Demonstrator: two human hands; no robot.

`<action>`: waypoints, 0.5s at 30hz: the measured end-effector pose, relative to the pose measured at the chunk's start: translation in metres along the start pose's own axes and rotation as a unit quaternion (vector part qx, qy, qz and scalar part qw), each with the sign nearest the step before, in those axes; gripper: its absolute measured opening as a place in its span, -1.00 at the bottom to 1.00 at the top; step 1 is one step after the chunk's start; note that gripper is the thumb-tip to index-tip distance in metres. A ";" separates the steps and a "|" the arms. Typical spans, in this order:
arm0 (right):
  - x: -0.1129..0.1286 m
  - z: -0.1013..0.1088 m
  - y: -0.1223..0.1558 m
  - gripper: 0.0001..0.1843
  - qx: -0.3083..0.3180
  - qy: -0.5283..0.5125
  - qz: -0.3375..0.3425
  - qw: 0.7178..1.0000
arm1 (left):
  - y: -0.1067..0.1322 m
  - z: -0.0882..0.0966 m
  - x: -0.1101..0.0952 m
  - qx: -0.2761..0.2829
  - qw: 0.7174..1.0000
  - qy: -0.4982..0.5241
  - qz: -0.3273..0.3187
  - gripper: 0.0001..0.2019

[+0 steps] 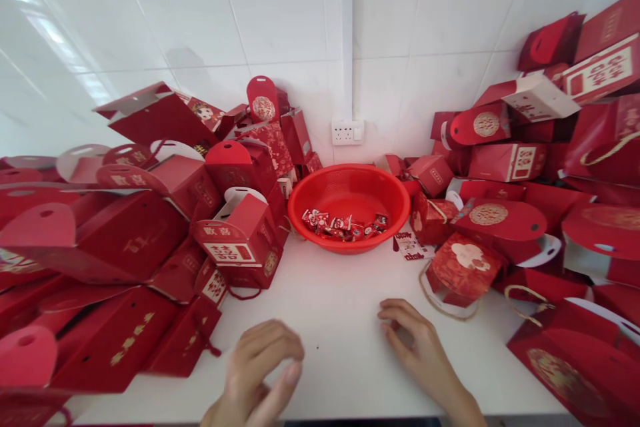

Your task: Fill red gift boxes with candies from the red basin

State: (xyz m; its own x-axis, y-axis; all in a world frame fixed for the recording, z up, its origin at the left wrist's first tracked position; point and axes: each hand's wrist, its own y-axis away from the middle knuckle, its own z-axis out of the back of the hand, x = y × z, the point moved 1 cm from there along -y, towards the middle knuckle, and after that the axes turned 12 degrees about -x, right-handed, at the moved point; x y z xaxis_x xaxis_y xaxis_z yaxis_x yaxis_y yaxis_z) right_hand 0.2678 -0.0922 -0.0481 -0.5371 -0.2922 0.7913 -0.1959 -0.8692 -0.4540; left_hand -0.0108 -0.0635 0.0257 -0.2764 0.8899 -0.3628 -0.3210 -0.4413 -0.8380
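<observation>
My left hand (265, 370) hovers over the near part of the white table (320, 307), a little smeared by motion. Its fingers bend loosely, the thumb stands apart, and nothing shows between them. To the right, my right hand (410, 337) is low over the table, perhaps resting on it, with fingers slightly curved, thumb apart and no object held. Beyond both hands stands a red plastic basket (350, 248) with several small wrapped candies (345, 227) lying in its front part. A folded red gift box (463, 273) with a cord handle is the thing nearest my right hand.
Red gift boxes (235, 240) are heaped on the left, and more red boxes (500, 217) are piled high on the right. A printed card (414, 245) lies beside the basket. Behind are a tiled wall (285, 7) and a power socket (347, 133).
</observation>
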 end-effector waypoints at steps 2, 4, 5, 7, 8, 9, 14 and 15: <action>0.000 0.000 0.000 -0.77 0.003 -0.006 -0.003 1.000 | -0.035 -0.022 0.007 0.027 0.999 0.022 -0.029 -0.83; 0.000 0.000 0.000 -0.77 0.003 -0.013 -0.001 1.000 | -0.068 -0.040 0.016 0.020 0.997 0.041 -0.059 -0.85; 0.000 0.000 -0.001 -0.78 0.004 -0.017 -0.001 1.000 | -0.083 -0.048 0.022 0.021 0.997 0.039 -0.067 -0.86; 0.000 0.001 -0.001 -0.79 0.004 -0.022 -0.003 1.000 | -0.109 -0.063 0.037 0.002 0.997 0.038 -0.063 -0.87; 0.001 0.001 -0.001 -0.79 0.004 -0.026 -0.005 1.000 | -0.121 -0.072 0.046 -0.003 0.998 0.035 -0.053 -0.87; 0.001 0.002 -0.001 -0.79 0.003 -0.029 -0.007 1.000 | -0.132 -0.080 0.055 0.011 0.999 0.029 -0.035 -0.85; 0.003 0.002 -0.001 -0.79 -0.008 -0.044 -0.016 0.999 | -0.161 -0.120 0.099 0.117 0.989 -0.013 0.091 -0.72; 0.004 0.002 -0.002 -0.79 -0.013 -0.054 -0.017 0.998 | -0.161 -0.126 0.106 0.147 0.982 -0.022 0.116 -0.70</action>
State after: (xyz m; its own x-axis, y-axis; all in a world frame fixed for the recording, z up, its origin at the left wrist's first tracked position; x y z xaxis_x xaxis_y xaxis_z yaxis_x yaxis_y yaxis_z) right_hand 0.2677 -0.0919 -0.0433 -0.4382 -0.3050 0.8456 -0.2352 -0.8690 -0.4353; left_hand 0.1256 0.1163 0.0707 -0.4100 0.7585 -0.5066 -0.4909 -0.6516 -0.5783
